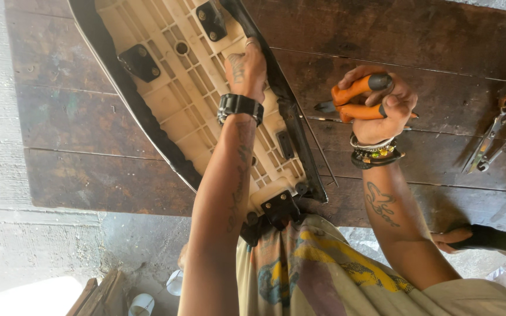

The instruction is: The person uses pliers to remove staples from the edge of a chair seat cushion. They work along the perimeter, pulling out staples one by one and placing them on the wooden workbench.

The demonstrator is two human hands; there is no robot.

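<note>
The seat (206, 99) lies upside down on the dark wooden bench (428, 41), its near end against the person's lap; the left hand (246, 69) presses its fingers on the right rim where the black cover wraps over, and the right hand (382, 105) is clenched round orange-handled pliers (352, 102) just beside that rim. The ribbed cream plastic base looks stiff and fairly light, the cover edge soft and pliant, so the firm rim and ribs seem the best hold. Bare boards lie to the right as far as the metal tools (499, 134), while the bench's near edge runs close under the seat.
</note>
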